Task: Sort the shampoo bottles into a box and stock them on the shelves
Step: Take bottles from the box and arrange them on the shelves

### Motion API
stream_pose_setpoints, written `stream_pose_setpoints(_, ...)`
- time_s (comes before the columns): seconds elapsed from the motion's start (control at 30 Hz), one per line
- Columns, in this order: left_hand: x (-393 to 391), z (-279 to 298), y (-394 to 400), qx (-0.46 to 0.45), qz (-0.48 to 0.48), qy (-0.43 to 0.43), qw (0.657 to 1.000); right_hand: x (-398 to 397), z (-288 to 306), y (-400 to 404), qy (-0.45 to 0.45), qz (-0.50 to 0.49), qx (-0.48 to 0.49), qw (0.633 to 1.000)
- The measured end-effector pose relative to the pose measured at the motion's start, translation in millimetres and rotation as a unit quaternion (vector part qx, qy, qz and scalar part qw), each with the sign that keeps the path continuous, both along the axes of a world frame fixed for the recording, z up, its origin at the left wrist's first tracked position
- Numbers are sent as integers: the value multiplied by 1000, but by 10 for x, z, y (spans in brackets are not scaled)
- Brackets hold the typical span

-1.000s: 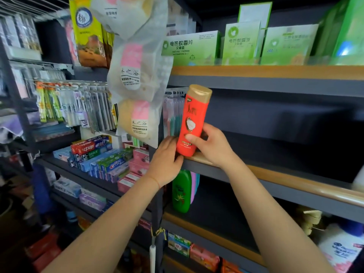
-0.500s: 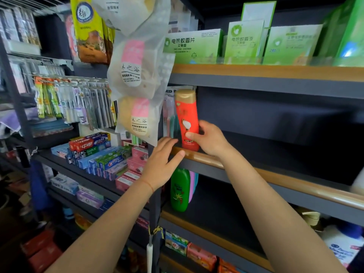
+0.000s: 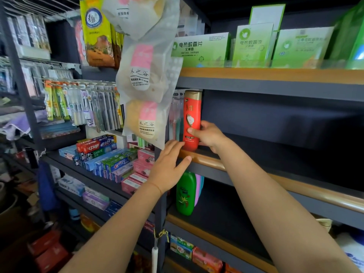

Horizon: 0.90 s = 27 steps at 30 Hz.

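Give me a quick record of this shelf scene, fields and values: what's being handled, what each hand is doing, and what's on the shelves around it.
item handled: red shampoo bottle, gold cap, upright at the left end of the middle shelf
right hand: grips the bottle's lower part
left hand: open, fingers near the bottle's base, thumb at the shelf edge
shelf below: green shampoo bottle, upright
shelf above: green mosquito repellent boxes
left rack: toothpaste boxes
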State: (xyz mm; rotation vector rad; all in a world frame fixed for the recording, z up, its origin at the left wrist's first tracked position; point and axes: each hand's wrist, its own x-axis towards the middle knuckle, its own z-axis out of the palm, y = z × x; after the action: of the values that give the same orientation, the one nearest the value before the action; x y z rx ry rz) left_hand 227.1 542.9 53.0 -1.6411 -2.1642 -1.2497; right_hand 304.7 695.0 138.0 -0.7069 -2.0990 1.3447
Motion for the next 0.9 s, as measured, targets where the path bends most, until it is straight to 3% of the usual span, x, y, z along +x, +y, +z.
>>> stream_pose_setpoints(0.17,15,3,21,-7,6,8,1000,-30,2,-20,-13,-1,20,1000)
stream_pose_setpoints(0.3,56,0,-41,11,-4,10,1000,168,83,-201,-24,-66,115,991)
stream_pose_setpoints(0.4,127,-180,-268,69,-6,32,997,391,-45,-542,143,-145,203,958)
stream_pose_setpoints(0.5,49,-726,-655,70,18,-51,996,513,-473,-1039,236,-53,172,955)
stream_pose_setpoints(0.6,-111,-1599,-1202,-1,104,-203,974,291,-1201,-1401,140,77,61,985)
stream_pose_setpoints(0.7,-196,-2542,-1880,-55,196,-315,927,-162,-2247,-1651,-13,121,-37,992)
stream_pose_setpoints(0.8,-221,-3327,-2470,-100,272,-386,876,-528,-3375,-1936,-166,147,-109,969)
stream_pose_setpoints(0.9,-338,-3838,-2928,-163,340,-381,844,-747,-4430,-2260,-291,150,-137,935)
